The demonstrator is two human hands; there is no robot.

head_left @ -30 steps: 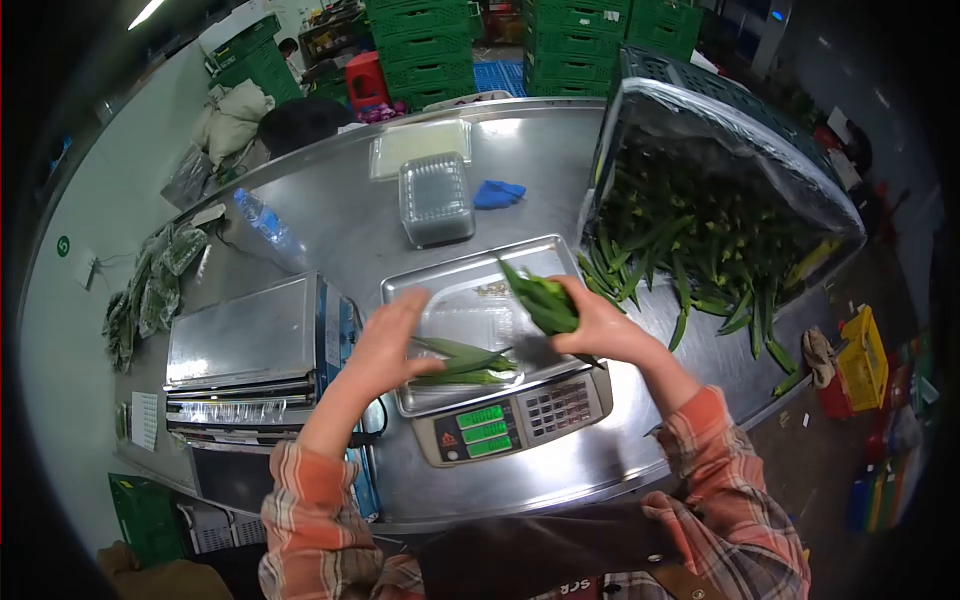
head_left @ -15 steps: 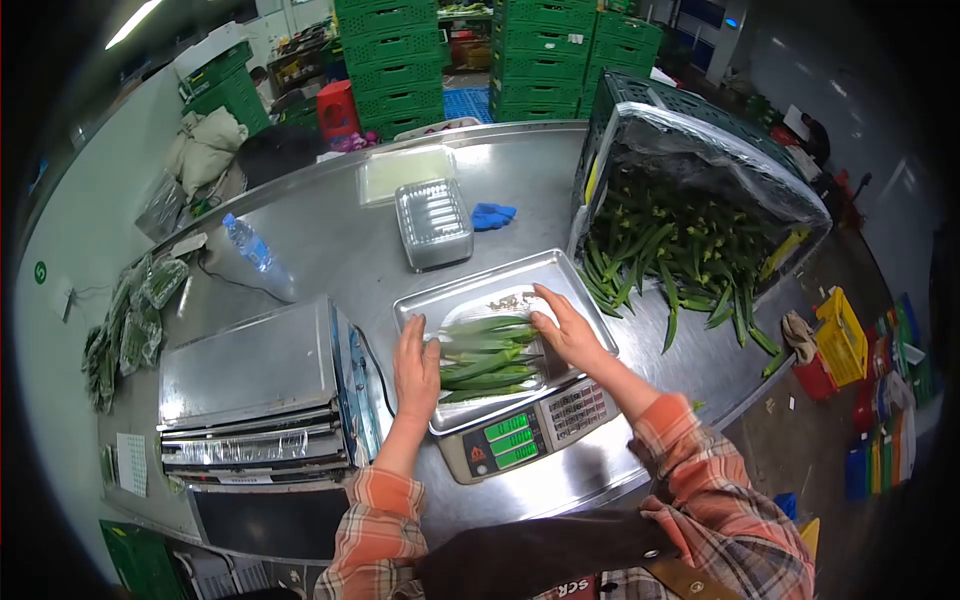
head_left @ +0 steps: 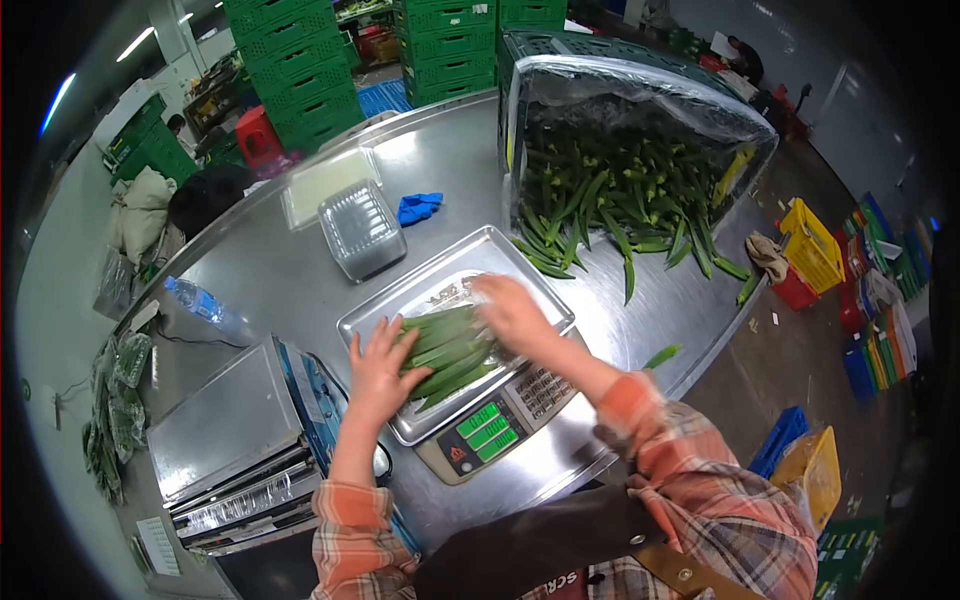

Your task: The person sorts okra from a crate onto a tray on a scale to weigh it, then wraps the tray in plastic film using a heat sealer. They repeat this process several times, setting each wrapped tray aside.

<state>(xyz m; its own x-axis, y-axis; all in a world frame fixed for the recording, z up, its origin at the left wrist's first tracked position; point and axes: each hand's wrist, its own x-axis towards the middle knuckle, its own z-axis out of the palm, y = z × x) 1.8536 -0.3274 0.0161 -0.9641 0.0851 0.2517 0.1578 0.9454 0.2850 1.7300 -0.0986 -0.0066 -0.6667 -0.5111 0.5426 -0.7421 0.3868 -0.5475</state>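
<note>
Several okra pods (head_left: 445,350) lie side by side in a metal tray (head_left: 400,432) on top of a digital scale (head_left: 452,462) with lit green digits. My left hand (head_left: 378,378) has its fingers spread and rests against the left ends of the pods. At their right ends is my right hand (head_left: 515,318), slightly blurred, with its fingers stretched over the pods' tips. Some of the pods under the hands are hidden. A dark, film-lined crate (head_left: 640,75) full of okra lies tipped on its side at the back right, pods spilling onto the metal table (head_left: 450,150).
Clear plastic trays (head_left: 362,228) are stacked behind the scale, next to a blue glove (head_left: 419,207). A wrapping machine (head_left: 230,420) and a water bottle (head_left: 205,303) stand left. One loose okra pod (head_left: 662,356) lies right of the scale. Green crates (head_left: 300,80) are stacked beyond.
The view has turned, so the table appears shifted left and tilted. My left hand has moved from beside the pods onto their ends, fingers spreading. My right hand has moved over the opposite ends.
</note>
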